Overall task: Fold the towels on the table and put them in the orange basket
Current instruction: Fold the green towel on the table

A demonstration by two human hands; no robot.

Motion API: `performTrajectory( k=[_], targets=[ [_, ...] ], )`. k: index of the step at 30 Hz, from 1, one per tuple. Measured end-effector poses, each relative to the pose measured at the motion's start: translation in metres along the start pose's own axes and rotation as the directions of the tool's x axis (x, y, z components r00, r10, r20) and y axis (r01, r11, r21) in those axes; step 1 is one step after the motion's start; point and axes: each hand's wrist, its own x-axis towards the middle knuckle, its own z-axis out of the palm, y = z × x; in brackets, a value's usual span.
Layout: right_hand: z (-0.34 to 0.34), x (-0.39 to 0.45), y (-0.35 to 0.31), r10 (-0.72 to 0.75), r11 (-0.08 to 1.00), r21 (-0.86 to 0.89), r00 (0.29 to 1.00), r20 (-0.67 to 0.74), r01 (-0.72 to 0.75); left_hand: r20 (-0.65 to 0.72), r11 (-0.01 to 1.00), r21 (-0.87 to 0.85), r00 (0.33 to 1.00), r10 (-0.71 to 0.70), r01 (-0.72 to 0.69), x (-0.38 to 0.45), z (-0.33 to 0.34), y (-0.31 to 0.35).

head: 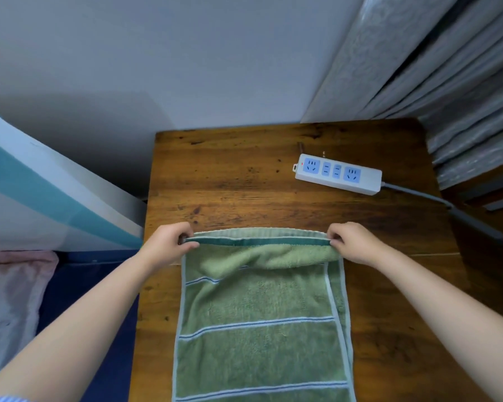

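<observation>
The left hand [167,245] and right hand [350,242] each pinch a far corner of the green towel [262,329], whose long axis runs from that gripped edge toward the person across the table [230,175].

the light was dim, cool and even, with no clear source. soft sheen lay on the table [244,175] beyond the grip, and faint shadow sat under the raised towel [262,309] fold just below it. focus was fairly sharp there; the wide lens bent and softened the frame's edges.
</observation>
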Motion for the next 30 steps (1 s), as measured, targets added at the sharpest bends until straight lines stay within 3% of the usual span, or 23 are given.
performTrajectory(
  k=[4, 7, 9, 11, 13, 14, 15, 17, 18, 19, 21, 22, 24, 26, 29, 30],
  targets=[
    [-0.032, -0.028, -0.007, -0.087, 0.993, 0.071, 0.995, -0.040, 0.090, -0.109, 0.996, -0.092, 0.994, 0.007, -0.017, -0.025, -0.023, 0.002],
    [-0.059, -0.059, -0.019, -0.190, 0.981, 0.012, 0.970, -0.149, 0.194, -0.208, 0.992, 0.042, 0.970, 0.123, -0.116, -0.042, -0.049, 0.008],
    [-0.082, -0.081, -0.032, -0.269, 0.963, -0.071, 0.930, -0.251, 0.259, -0.329, 0.964, 0.149, 0.908, 0.259, -0.221, -0.059, -0.075, 0.019],
    [-0.105, -0.101, -0.042, -0.379, 0.925, -0.183, 0.804, -0.458, 0.332, -0.512, 0.938, 0.193, 0.786, 0.345, -0.286, -0.072, -0.098, 0.029],
    [-0.121, -0.123, -0.049, -0.480, 0.873, -0.328, 0.522, -0.705, 0.361, -0.713, 0.927, 0.200, 0.602, 0.359, -0.317, -0.092, -0.113, 0.035],
    [-0.125, -0.133, -0.052, -0.494, 0.862, -0.365, 0.424, -0.759, 0.351, -0.753, 0.927, 0.206, 0.555, 0.354, -0.313, -0.101, -0.117, 0.038],
    [-0.124, -0.140, -0.054, -0.530, 0.845, -0.426, 0.391, -0.753, 0.324, -0.724, 0.921, 0.246, 0.574, 0.383, -0.304, -0.106, -0.117, 0.039],
    [-0.120, -0.143, -0.062, -0.639, 0.761, -0.606, 0.426, -0.640, 0.232, -0.547, 0.906, 0.368, 0.739, 0.394, -0.210, -0.113, -0.115, 0.045],
    [-0.117, -0.145, -0.065, -0.650, 0.742, -0.645, 0.436, -0.623, 0.185, -0.513, 0.910, 0.371, 0.776, 0.367, -0.185, -0.120, -0.113, 0.050],
    [-0.118, -0.148, -0.066, -0.602, 0.782, -0.609, 0.417, -0.681, 0.134, -0.565, 0.919, 0.343, 0.738, 0.369, -0.197, -0.123, -0.117, 0.054],
    [-0.130, -0.159, -0.067, -0.401, 0.915, -0.396, 0.270, -0.875, 0.076, -0.714, 0.907, 0.321, 0.560, 0.421, -0.272, -0.134, -0.131, 0.069],
    [-0.133, -0.166, -0.069, -0.329, 0.944, -0.323, 0.230, -0.916, 0.065, -0.744, 0.894, 0.336, 0.499, 0.444, -0.295, -0.140, -0.137, 0.076],
    [-0.136, -0.179, -0.069, -0.340, 0.940, -0.328, 0.212, -0.916, 0.090, -0.739, 0.888, 0.361, 0.494, 0.458, -0.283, -0.152, -0.147, 0.088],
    [-0.139, -0.187, -0.072, -0.344, 0.938, -0.322, 0.229, -0.910, 0.129, -0.683, 0.884, 0.409, 0.566, 0.462, -0.228, -0.159, -0.153, 0.094],
    [-0.146, -0.197, -0.076, -0.265, 0.963, -0.241, 0.236, -0.935, 0.123, -0.726, 0.853, 0.473, 0.451, 0.519, -0.222, -0.166, -0.155, 0.100],
    [-0.147, -0.198, -0.079, -0.295, 0.955, -0.273, 0.295, -0.909, 0.114, -0.764, 0.897, 0.403, 0.471, 0.440, -0.183, -0.169, -0.157, 0.104]
  ],
)
